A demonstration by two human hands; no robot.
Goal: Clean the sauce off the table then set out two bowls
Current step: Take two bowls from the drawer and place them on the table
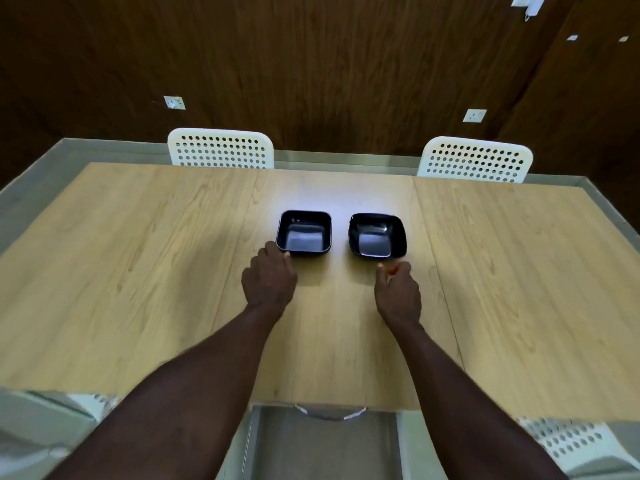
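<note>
On the light wooden table (138, 254), before a dark panelled wall (311, 81), the left bowl (304, 233) and right bowl (376, 235) stand side by side. The left hand (268, 275) grips the left bowl's near corner; the right hand (398, 289), loosely curled, holds nothing.

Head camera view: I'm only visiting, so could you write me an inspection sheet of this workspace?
Surface: light wood table; no sauce visible.
Job's things: left bowl and right bowl, both black, square, empty and upright, side by side but apart.
Clutter: nothing seen.
Grips: bare hands. The left grip touches the left bowl's near corner, and whether it pinches is unclear. The right grip is curled just short of the right bowl, with an unclear reddish blur at its fingertips.
Cables: nothing seen.
Surroundings: white perforated chairs; dark wood wall with sockets.
</note>
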